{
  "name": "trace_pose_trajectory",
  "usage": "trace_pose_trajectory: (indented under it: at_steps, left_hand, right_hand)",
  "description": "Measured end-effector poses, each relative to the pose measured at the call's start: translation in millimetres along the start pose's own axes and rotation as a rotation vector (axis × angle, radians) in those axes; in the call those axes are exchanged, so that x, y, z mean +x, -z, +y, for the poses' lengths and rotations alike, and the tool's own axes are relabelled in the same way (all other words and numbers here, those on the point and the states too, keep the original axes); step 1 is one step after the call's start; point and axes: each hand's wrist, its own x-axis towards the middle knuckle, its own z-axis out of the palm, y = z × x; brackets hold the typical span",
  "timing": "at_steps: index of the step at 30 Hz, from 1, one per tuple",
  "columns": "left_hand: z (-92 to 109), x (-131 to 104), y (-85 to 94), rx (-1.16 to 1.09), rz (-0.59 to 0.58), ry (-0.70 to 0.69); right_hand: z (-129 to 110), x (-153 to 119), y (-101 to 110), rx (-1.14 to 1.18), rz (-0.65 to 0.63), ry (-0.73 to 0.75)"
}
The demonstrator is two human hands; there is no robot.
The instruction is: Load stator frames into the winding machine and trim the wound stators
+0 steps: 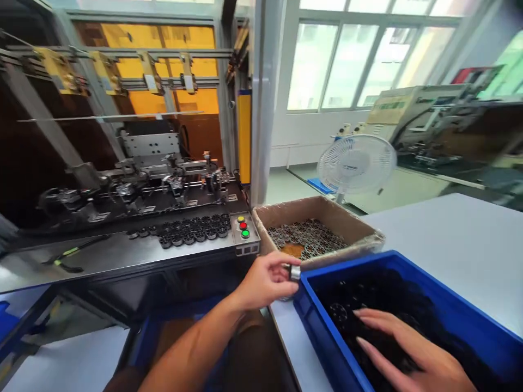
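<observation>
My left hand [265, 279] is closed, its thumb and fingers pinching a small silver-and-black cylindrical part [295, 272] beside the near-left corner of the blue bin [330, 343]. Over that bin reaches my right hand [412, 348], open, thumb and fingers apart, close to the dark contents. Round black parts [338, 312] fill the bin, though deep shadow blurs most of them. Whether the right fingertips touch any part I cannot tell.
Behind the bin stands a plastic-lined cardboard box [347, 204] of round metal parts. At left, a machine ledge [134, 256] carries rows of black round parts [194, 228], pliers [73, 255] and a button box [245, 235]. A white fan [355, 163] stands beyond the box.
</observation>
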Motion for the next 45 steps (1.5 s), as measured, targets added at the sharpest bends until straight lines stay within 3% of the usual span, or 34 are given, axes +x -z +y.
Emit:
trace_pose_trajectory:
  at_steps: [3, 6, 10, 13, 18, 24, 32, 45]
  left_hand:
    - [-12, -45, -25.6, -0.259, -0.092, 0.058]
    - [-14, -70, -47.4, -0.593, -0.188, 0.182]
    - [-6, -77, -70.6, -0.804, -0.286, 0.182]
    - [-5, -79, -80.5, -0.852, -0.254, 0.107]
    - [-10, -86, -80.6, -0.634, -0.123, -0.002]
    - [-9, -87, -72.8, -0.272, 0.025, -0.174]
    - [-8, -84, -73.2, -0.349, -0.046, -0.012]
    - [-3, -79, -70.8, -0.473, -0.134, 0.129]
  right_hand:
    - [-51, 17, 26, 0.188, 0.013, 0.017]
    - [-84, 27, 37, 0.309, 0.041, 0.088]
    - [-93, 25, 37, 0.338, 0.052, 0.160]
    - [-88, 22, 34, 0.312, 0.047, 0.204]
    - [-85, 20, 28, 0.283, 0.045, 0.267]
    - [-82, 16, 24, 0.227, 0.051, 0.186]
    - [-76, 17, 20, 0.222, 0.043, 0.213]
    - [-70, 17, 27, 0.049, -0.016, 0.281]
